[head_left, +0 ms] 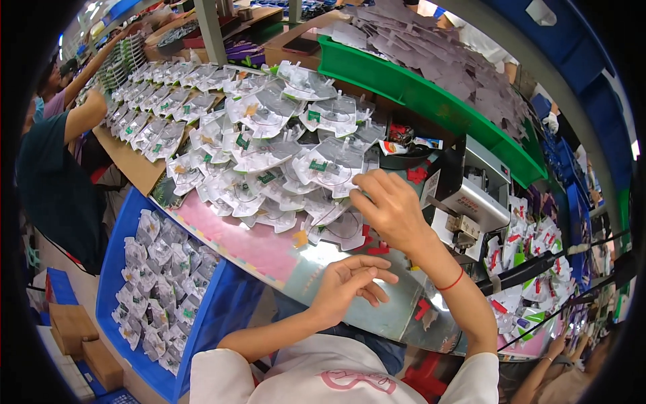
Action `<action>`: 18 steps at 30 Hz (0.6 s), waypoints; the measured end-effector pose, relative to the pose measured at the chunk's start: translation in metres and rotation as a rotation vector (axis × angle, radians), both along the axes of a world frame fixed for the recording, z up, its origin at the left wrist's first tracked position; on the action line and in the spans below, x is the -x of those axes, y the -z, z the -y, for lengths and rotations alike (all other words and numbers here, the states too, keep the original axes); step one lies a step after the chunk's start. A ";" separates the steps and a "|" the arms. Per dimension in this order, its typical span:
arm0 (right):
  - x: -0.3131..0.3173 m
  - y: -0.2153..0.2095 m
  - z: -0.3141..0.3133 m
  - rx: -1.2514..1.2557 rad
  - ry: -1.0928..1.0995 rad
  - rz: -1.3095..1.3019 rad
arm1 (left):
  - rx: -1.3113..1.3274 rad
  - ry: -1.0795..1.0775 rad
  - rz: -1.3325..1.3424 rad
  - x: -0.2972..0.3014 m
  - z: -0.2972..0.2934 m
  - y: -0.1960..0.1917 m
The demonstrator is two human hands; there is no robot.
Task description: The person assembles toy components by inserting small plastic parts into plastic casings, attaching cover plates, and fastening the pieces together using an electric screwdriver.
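Observation:
My right hand (pixel 391 203) reaches over the right edge of a tall stack of white and clear plastic shells (pixel 269 151). Its fingers are curled in, and their tips hide whatever they may hold. Several shells carry a small green circuit board (pixel 317 165) and thin dark wires. My left hand (pixel 350 286) hovers nearer to me above the table, palm turned inward. Its fingers are apart with nothing in them. A single shell (pixel 336 230) at the near side of the stack lies just beyond my left hand.
A blue bin (pixel 222 289) with more shells stands at the left. Beyond the stack runs a green tray (pixel 404 87) heaped with grey sheets. A boxy metal machine (pixel 479 192) stands at the right, near red scraps (pixel 422 310). A co-worker (pixel 60 168) is at the far left.

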State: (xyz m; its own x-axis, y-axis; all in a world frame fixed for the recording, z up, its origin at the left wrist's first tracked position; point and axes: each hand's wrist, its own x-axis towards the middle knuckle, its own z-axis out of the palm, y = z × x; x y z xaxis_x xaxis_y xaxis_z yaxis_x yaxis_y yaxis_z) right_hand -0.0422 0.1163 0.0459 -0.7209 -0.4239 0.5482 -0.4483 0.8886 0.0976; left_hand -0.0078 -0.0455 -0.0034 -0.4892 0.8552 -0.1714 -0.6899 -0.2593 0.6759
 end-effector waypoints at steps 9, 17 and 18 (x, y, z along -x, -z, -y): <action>-0.056 -0.026 -0.010 -0.004 -0.032 -0.202 | -0.112 -0.178 -0.058 0.014 -0.011 -0.028; -0.144 -0.024 -0.024 -0.022 0.091 -0.120 | -0.069 -0.029 -0.049 -0.015 -0.032 -0.020; -0.153 -0.022 -0.026 -0.019 0.113 -0.097 | -0.058 0.009 -0.047 -0.020 -0.034 -0.018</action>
